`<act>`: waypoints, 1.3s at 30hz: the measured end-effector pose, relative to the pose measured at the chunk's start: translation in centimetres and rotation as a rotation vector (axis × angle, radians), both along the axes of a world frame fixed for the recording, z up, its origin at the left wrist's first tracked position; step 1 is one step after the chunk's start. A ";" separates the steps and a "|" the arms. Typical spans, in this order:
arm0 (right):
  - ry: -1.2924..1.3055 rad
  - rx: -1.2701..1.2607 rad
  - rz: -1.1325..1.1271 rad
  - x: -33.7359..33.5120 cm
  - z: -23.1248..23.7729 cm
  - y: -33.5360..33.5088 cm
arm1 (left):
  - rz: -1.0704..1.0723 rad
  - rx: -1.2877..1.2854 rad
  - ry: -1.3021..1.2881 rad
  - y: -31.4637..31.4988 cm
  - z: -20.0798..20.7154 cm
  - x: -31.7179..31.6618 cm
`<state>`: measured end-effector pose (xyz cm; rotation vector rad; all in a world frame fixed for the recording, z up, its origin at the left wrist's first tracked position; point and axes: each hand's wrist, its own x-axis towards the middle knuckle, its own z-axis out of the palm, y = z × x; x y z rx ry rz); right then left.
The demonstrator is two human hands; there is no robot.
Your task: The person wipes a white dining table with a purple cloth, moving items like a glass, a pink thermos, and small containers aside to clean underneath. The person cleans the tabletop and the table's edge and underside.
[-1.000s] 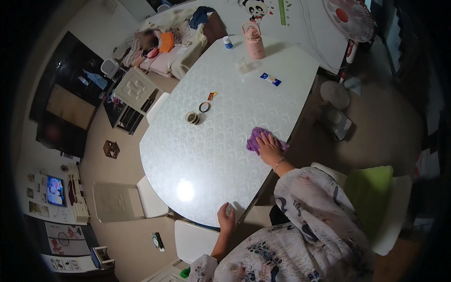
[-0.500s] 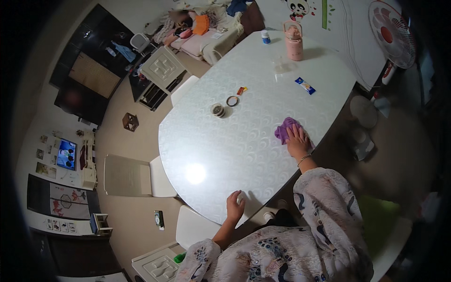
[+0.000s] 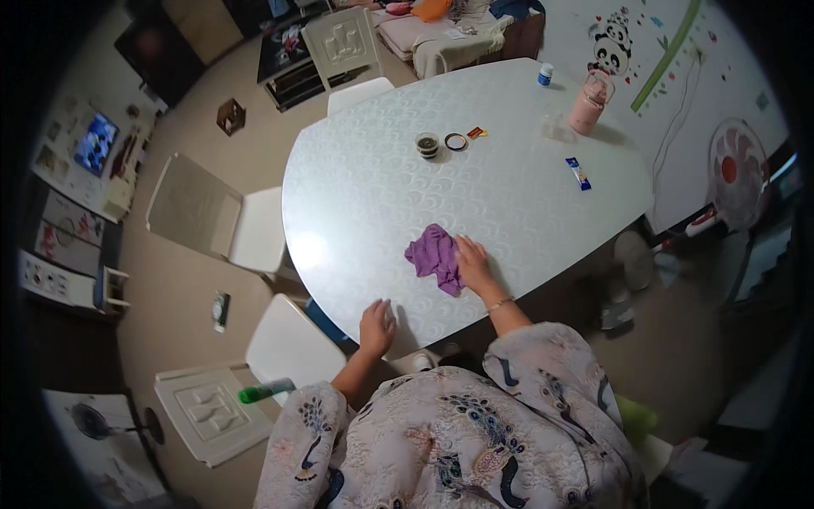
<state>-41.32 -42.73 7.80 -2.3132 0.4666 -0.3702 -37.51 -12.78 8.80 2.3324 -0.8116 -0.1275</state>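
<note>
A crumpled purple cloth (image 3: 434, 256) lies on the white patterned tabletop (image 3: 517, 195). My right hand (image 3: 473, 265) rests at the cloth's right side, fingers closed on its edge; part of the grip is hidden. Over the near edge of the table is my left hand (image 3: 377, 327), empty, its fingers loosely bent and apart. Beyond the cloth stands a small clear tub with dark contents (image 3: 427, 146). Beside the tub are a round dark-rimmed lid (image 3: 455, 142) and a small red and yellow packet (image 3: 477, 132).
Toward the far right stand a pink bottle with a handle (image 3: 588, 109), a clear plastic container (image 3: 559, 128) and a white and blue bottle (image 3: 545, 75). A blue sachet (image 3: 578, 174) lies nearer. White chairs (image 3: 259, 229) line the left side; a fan (image 3: 736, 174) stands right.
My right hand and the purple cloth have moved left and nearer over the tabletop. The hand has shifted from atop the cloth to its right edge. The view has turned.
</note>
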 end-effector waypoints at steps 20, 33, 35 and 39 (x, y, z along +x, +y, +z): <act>0.362 -0.216 0.090 -9.2 2.1 -24.1 | 0.202 0.353 -0.133 -27.0 -1.8 17.4; 0.037 -0.311 -0.046 -5.9 0.7 -38.3 | 0.067 0.343 0.069 -35.8 1.0 -0.3; 0.052 -0.392 -0.349 -3.5 2.6 -40.8 | -0.001 0.353 0.065 -37.4 2.0 -2.7; 0.299 -0.438 -0.373 -1.7 2.5 -42.9 | -0.107 0.354 0.049 -39.7 2.3 1.0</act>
